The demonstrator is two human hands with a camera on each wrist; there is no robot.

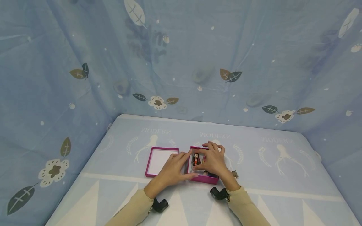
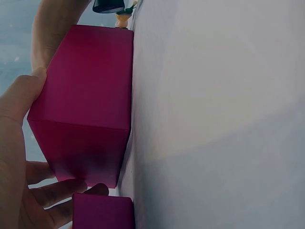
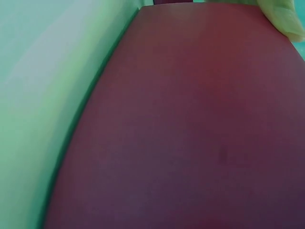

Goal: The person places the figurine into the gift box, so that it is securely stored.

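A magenta box point(image 1: 204, 179) with raised walls sits on the table in the head view. My left hand point(image 1: 173, 168) grips its left near corner, thumb along the near wall and fingers at the left side; the left wrist view shows the same hold on the box point(image 2: 88, 76). A small dark-haired doll point(image 1: 196, 159) in a red and orange outfit lies inside. Over the box, my right hand point(image 1: 212, 160) curves its thumb and index finger around the doll's two ends. Other small items in the box are mostly hidden. The right wrist view is filled by the box wall point(image 3: 190, 119).
Left of the box lies a shallow magenta lid point(image 1: 147, 163), its white inside facing up. A small figurine point(image 1: 235, 174) lies on the table just right of the box, partly behind my right wrist. Patterned blue cloth point(image 1: 181, 62) hangs behind the table.
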